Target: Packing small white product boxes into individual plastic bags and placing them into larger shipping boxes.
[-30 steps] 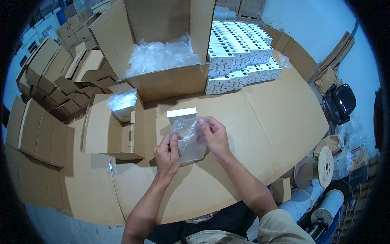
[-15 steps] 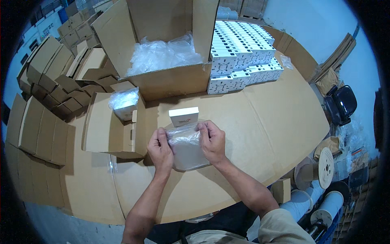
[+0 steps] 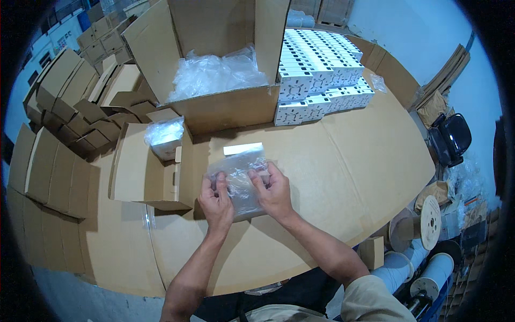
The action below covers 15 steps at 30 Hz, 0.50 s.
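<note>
A clear plastic bag [image 3: 241,193] hangs between my two hands over the cardboard-covered table. My left hand [image 3: 216,203] pinches its left side, thumb on top. On the other side my right hand [image 3: 272,192] grips the bag with its thumb across the film. Just beyond the bag stands a small white box [image 3: 243,148], its lower part covered by the film. To the left is an open cardboard carton [image 3: 131,161], which holds a white box in bubbly clear wrap [image 3: 165,134].
A large open carton [image 3: 236,107] full of clear plastic bags [image 3: 220,72] stands at the back. Stacked white boxes [image 3: 322,70] sit to its right. Folded brown cartons [image 3: 53,172] line the left side. Wire spools [image 3: 429,222] and a black chair [image 3: 450,139] are beyond the table's right edge.
The bag's upper edge has risen and now covers more of the small white box. My thumbs have shifted inward, the right hand moving slightly left and the left hand staying near its place.
</note>
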Each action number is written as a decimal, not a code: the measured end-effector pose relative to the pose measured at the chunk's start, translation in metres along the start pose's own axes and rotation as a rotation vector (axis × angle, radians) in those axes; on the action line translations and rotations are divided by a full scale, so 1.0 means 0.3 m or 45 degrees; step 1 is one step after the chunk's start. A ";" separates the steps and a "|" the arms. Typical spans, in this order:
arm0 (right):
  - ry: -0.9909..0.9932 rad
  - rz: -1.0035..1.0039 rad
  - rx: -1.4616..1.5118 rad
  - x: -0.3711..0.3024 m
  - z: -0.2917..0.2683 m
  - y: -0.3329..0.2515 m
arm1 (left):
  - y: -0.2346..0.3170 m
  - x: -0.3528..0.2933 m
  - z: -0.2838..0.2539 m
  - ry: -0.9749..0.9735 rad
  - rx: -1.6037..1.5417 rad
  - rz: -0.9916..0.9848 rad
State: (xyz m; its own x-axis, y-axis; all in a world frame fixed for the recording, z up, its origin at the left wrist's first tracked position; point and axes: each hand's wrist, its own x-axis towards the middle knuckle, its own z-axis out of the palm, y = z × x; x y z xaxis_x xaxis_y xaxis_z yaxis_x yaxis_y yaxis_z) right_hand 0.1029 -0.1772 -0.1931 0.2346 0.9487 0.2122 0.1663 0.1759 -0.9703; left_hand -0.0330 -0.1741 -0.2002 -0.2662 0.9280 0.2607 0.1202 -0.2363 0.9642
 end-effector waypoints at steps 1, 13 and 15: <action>-0.033 0.022 -0.022 -0.002 0.000 -0.002 | -0.009 0.004 -0.004 0.066 -0.008 0.063; 0.033 0.045 0.168 0.020 -0.034 0.037 | 0.044 0.015 0.000 -0.441 -0.468 -0.394; 0.020 -0.003 0.155 0.030 -0.037 0.015 | 0.032 0.018 -0.008 -0.479 -0.428 -0.396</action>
State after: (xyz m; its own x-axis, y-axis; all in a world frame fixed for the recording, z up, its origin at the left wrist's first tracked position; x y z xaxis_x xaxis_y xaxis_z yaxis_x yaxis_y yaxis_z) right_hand 0.1163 -0.1707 -0.1942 0.2495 0.9442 0.2150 0.0492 0.2094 -0.9766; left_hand -0.0356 -0.1721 -0.1895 0.1247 0.9921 -0.0122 -0.2354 0.0415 0.9710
